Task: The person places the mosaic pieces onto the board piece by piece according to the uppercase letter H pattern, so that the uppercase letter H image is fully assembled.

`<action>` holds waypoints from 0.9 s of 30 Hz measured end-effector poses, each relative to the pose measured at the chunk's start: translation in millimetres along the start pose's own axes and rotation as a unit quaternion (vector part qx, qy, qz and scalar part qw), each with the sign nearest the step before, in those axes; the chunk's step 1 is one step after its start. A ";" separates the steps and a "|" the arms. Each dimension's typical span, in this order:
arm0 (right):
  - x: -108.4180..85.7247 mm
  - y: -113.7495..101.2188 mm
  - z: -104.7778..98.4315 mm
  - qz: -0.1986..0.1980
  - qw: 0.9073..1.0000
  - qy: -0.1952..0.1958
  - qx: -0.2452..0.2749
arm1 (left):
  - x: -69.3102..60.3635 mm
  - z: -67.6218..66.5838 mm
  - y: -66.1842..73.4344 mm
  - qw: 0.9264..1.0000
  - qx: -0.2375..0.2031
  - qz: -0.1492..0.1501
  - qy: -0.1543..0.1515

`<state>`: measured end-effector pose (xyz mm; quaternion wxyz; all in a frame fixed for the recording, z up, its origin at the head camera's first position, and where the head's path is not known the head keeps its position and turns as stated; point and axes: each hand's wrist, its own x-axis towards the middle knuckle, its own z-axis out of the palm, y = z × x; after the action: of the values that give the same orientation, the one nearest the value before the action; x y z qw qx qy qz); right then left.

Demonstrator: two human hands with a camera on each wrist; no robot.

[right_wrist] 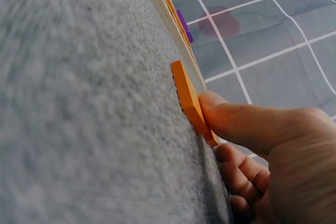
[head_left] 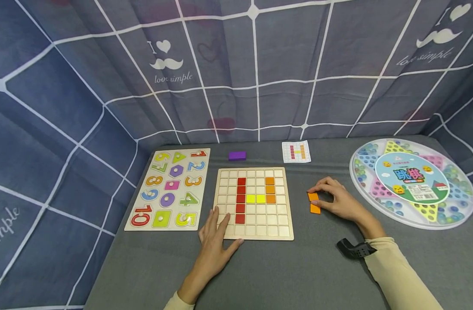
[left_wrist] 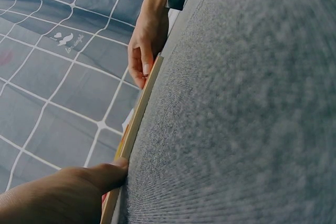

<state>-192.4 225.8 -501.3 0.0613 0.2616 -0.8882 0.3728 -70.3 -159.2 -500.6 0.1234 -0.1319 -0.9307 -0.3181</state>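
A wooden grid board (head_left: 251,232) lies on the table, with a column of red tiles (head_left: 241,199), two yellow tiles (head_left: 255,198) and a shorter column of orange tiles (head_left: 270,190) in its squares. My left hand (head_left: 213,252) rests at the board's lower left corner, fingers spread, thumb by the near edge. To the right of the board, my right hand (head_left: 335,200) pinches a loose orange tile (head_left: 313,196) between thumb and forefinger. A second orange tile (head_left: 315,209) lies just below it. In the right wrist view an orange tile (right_wrist: 187,95) lies flat beside the thumb.
A number puzzle board (head_left: 199,181) lies to the left. Behind the grid board are a purple block (head_left: 237,156) and a pattern card (head_left: 296,152). On the right is a round board game in packaging (head_left: 412,183). Patterned cloth (head_left: 228,69) hangs at the back.
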 end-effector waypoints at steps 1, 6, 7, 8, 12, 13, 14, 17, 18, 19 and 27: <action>-0.3 0.2 -0.4 -0.001 1.000 -0.003 0.003 | -0.2 0.0 0.0 1.000 0.001 0.000 0.001; -0.5 -0.4 -2.4 0.001 1.000 -0.002 0.024 | -0.2 -0.2 0.3 1.000 0.001 0.001 0.001; -0.6 -0.1 -2.6 0.000 1.000 -0.002 0.026 | -0.2 -0.1 0.3 1.000 -0.001 0.000 0.000; -0.8 0.0 -2.8 0.000 1.000 -0.002 0.026 | -0.2 -0.1 0.4 1.000 -0.002 -0.001 -0.001; -1.6 1.2 -2.9 -0.003 1.000 -0.003 0.024 | -0.1 0.3 -0.1 1.000 -0.004 -0.007 -0.006; -1.8 1.6 -2.7 -0.003 1.000 -0.003 0.021 | -0.2 0.3 -0.1 1.000 -0.006 -0.008 -0.007; -1.8 1.8 -2.6 -0.003 1.000 -0.003 0.020 | -0.2 0.3 -0.1 1.000 -0.006 -0.009 -0.008; -2.0 2.3 -2.0 -0.001 1.000 -0.001 0.019 | -0.1 0.1 0.1 1.000 -0.006 -0.011 -0.010; -1.9 2.4 -1.8 -0.001 1.000 -0.001 0.018 | -0.2 0.0 0.3 1.000 -0.006 -0.011 -0.010; -1.9 2.4 -1.7 -0.001 1.000 0.000 0.017 | -0.2 -0.2 0.5 1.000 -0.007 -0.012 -0.011; -1.0 1.5 -1.3 0.001 1.000 0.003 0.013 | 0.2 -0.7 1.2 1.000 -0.007 -0.015 -0.010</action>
<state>-192.4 228.1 -501.6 0.0597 0.2601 -0.8833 0.3855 -69.9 -158.6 -499.3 0.1081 -0.1224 -0.9316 -0.3248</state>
